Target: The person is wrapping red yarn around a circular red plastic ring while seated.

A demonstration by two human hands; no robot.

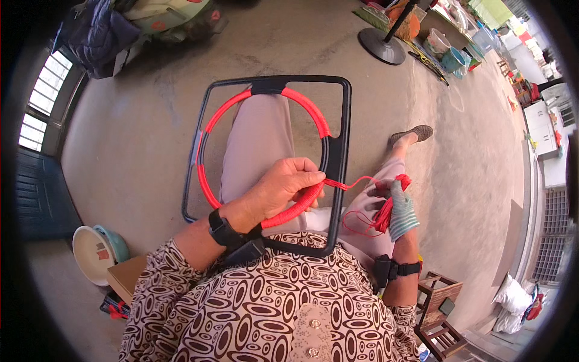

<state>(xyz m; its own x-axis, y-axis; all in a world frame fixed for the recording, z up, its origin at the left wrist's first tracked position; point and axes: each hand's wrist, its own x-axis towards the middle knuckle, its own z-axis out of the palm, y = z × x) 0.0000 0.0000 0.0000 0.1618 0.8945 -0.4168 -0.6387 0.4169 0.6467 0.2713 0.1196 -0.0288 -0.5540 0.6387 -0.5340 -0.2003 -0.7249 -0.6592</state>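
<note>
A black rectangular frame [348,120] with a round ring inside it rests across my lap. Red cord [310,111] is wound tightly round much of the ring, with black stretches between the wound parts. My left hand [280,184] is bare and closed round the ring's lower right, its thumb and forefinger pinching the cord where the winding ends. From there a loose red strand [356,181] runs across the frame's right bar to my right hand [399,211]. That hand wears a striped glove with uncovered fingertips and is closed on a bundle of red cord [382,218], with thin loops hanging from it.
At the lower left stand nested basins [90,256] and a cardboard box [128,277]. A small wooden stool [437,301] is close by my right elbow. Farther off are a round black stand base [382,47], buckets [453,60] and a covered vehicle [169,18].
</note>
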